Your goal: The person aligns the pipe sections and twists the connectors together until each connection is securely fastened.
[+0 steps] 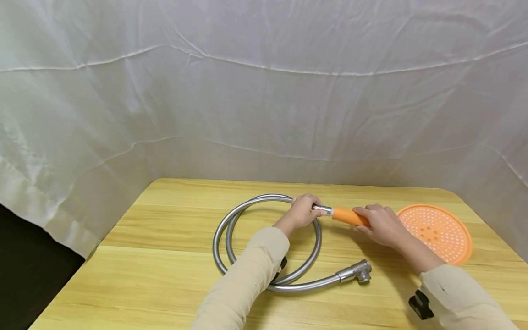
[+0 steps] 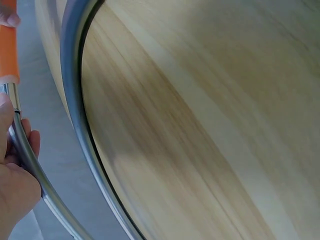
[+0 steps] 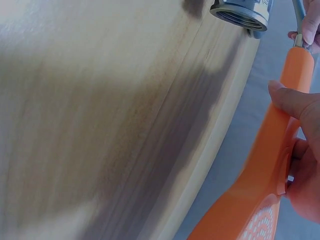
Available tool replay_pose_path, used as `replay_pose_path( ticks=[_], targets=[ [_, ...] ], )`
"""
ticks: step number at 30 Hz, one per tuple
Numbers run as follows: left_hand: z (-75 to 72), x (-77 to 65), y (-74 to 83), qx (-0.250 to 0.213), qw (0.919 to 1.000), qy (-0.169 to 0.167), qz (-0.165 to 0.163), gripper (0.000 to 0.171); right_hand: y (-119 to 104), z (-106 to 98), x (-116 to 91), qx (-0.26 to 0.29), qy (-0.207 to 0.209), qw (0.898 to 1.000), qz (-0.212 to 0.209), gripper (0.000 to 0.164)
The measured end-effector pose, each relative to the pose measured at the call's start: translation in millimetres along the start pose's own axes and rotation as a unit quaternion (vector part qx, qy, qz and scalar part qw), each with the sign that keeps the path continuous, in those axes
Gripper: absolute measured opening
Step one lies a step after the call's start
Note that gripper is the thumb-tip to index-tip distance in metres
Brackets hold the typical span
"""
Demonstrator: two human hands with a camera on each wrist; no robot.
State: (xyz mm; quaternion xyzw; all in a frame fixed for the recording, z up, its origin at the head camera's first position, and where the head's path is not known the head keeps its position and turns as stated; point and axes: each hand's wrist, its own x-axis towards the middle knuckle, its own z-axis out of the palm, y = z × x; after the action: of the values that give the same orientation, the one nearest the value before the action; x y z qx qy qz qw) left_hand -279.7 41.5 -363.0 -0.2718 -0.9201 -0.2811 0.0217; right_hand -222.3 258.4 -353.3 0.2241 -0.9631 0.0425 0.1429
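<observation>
An orange shower head [image 1: 437,229] with a round, dotted spray face is held by its handle in my right hand [image 1: 382,224]. The thumb lies along the handle in the right wrist view, fingers curled behind it. My left hand [image 1: 303,211] grips the end of a silver shower hose [image 1: 217,238], where a chrome fitting [image 1: 327,210] meets the base of the orange handle. In the left wrist view the hose [image 2: 55,205] runs down out of the curled fingers. The rest of it lies coiled in loops on the wooden table [image 1: 156,261].
A metal angled connector [image 1: 360,271] at the hose's other end lies on the table, its threaded opening visible in the right wrist view. Pale cloth [image 1: 264,114] hangs behind and beside the table. A dark area [image 1: 33,261] shows at the left.
</observation>
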Motion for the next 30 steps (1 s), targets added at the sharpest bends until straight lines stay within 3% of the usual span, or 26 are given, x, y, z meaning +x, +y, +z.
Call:
replay_pose_path(
  ticks=[5,12,18,30],
  targets=[
    [0.8,0.6,-0.8,-0.004,1.0,-0.002,0.005,0.023,0.7,-0.7,-0.1,-0.001,0.001,1.0,-0.003,0.045],
    [-0.3,1.3,0.6,0.029,0.9986,-0.035,0.026,0.028,2.7,-2.1,-2.6,-0.005,0.001,1.0,-0.005,0.045],
    [0.4,3.0,2.0,0.041,0.9976,-0.05,0.022,0.027,3.0,-3.4,-4.2,-0.011,0.001,1.0,-0.01,0.044],
    [-1.0,2.9,2.1,0.033,0.9988,-0.033,0.012,0.026,2.1,-3.4,-3.2,-0.013,-0.002,1.0,-0.003,0.045]
  ],
)
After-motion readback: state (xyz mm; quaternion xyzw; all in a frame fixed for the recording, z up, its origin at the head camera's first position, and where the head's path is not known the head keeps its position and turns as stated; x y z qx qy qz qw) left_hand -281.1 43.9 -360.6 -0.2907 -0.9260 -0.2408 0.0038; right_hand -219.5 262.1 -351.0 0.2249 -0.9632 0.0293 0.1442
